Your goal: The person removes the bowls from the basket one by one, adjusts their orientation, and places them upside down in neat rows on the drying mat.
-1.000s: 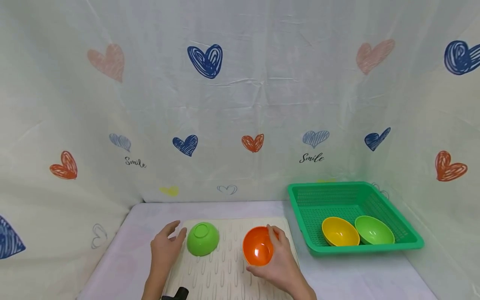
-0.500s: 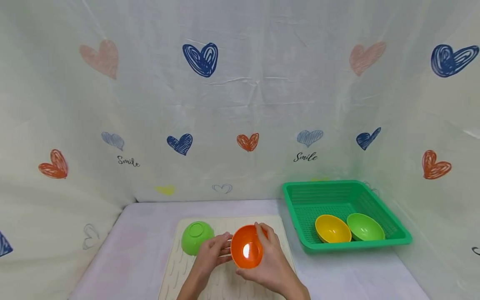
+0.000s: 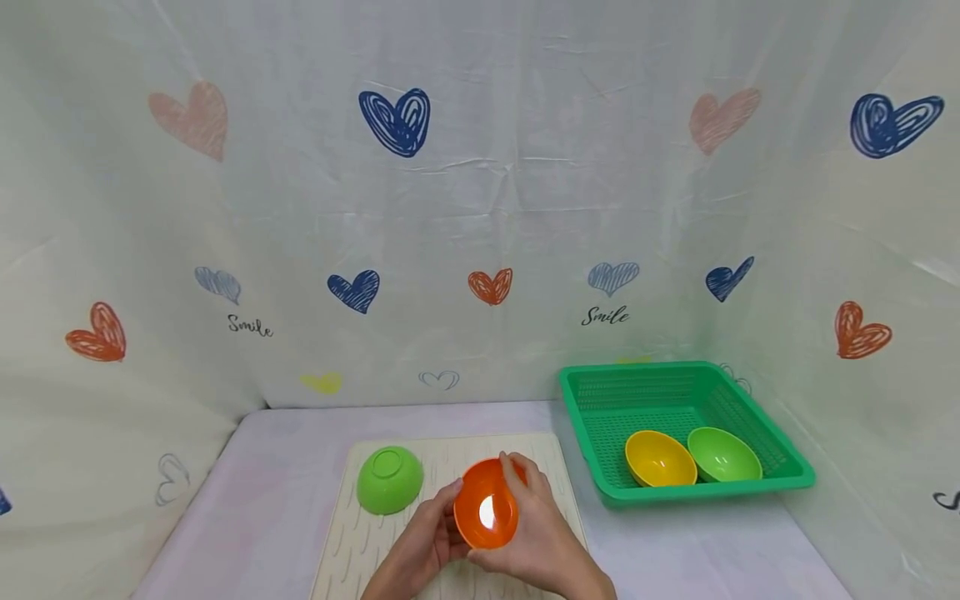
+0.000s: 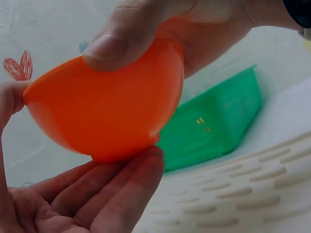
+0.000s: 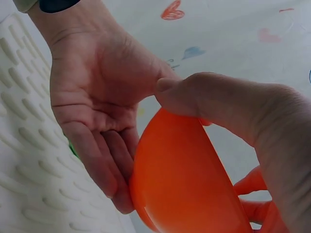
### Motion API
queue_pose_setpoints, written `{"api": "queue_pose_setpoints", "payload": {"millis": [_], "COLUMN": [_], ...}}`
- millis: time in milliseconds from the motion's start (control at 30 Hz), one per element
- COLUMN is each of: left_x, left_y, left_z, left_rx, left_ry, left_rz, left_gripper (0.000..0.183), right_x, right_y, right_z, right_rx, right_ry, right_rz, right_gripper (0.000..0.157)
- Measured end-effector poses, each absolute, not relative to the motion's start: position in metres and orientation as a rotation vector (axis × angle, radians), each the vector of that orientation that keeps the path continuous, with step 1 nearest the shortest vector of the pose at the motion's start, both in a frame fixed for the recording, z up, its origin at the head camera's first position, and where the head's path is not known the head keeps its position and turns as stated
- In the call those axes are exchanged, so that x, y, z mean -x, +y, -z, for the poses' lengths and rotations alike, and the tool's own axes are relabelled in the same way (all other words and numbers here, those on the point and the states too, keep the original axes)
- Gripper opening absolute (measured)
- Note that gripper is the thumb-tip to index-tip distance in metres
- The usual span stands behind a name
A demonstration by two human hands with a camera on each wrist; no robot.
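Both hands are on an orange bowl [image 3: 486, 510], raised above the cream ridged mat [image 3: 528, 450] and tilted so its inside faces the head camera. My right hand [image 3: 542, 533] grips it by the rim from the right side. Around its left side is my left hand [image 3: 420, 546]; in the left wrist view the fingers [image 4: 131, 191] lie under the foot of the bowl while the thumb meets the rim. Upside down on the mat's far left part rests a light green bowl [image 3: 390, 480].
A green plastic basket [image 3: 600, 492] stands at the right of the mat. Inside it, a yellow bowl [image 3: 662, 460] and another light green bowl [image 3: 724, 456] lean side by side near the front wall. A heart-print curtain [image 3: 450, 208] closes off the back and sides.
My left hand has come rightward from beside the upturned green bowl and taken hold of the orange bowl. My right hand keeps its grip; the head view has shifted slightly.
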State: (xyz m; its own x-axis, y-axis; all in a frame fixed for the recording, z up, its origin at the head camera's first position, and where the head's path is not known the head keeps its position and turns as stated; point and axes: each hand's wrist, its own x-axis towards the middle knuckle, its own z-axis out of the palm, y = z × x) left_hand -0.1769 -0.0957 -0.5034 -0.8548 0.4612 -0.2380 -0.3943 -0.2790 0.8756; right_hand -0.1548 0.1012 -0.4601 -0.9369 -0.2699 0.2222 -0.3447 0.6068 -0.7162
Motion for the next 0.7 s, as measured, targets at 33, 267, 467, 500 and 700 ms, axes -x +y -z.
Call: {"api": "queue_pose_setpoints", "payload": {"millis": [33,267,467,500,700], "left_x": [0.176,0.177,0.178,0.179,0.180], "left_y": [-0.096,-0.097,-0.101,-0.102,-0.108], "left_z": [0.503,0.503,0.502,0.500,0.477], "left_rx": [-0.091,-0.070,-0.079,-0.088,-0.161], "left_ry": [1.435,1.470,1.543,1.570,1.918], "left_rz": [-2.163,-2.179,-2.168,-2.159,-2.082], "left_gripper": [0.071,0.067,0.065,0.064,0.053], "right_x": [0.155,0.156,0.154,0.153,0.153], "right_y": [0.101,0.100,0.102,0.103,0.111], "right_z": [0.460,0.459,0.455,0.453,0.441], "right_rx": [-0.532,-0.564,-0.591,-0.594,-0.496], "right_ry": [-2.731,-2.747,-2.792,-2.794,-2.678], "right_rz": [-1.259,-1.264,-1.291,-1.309,-1.480], "right_gripper": [0.112,0.115,0.120,0.120,0.109]}}
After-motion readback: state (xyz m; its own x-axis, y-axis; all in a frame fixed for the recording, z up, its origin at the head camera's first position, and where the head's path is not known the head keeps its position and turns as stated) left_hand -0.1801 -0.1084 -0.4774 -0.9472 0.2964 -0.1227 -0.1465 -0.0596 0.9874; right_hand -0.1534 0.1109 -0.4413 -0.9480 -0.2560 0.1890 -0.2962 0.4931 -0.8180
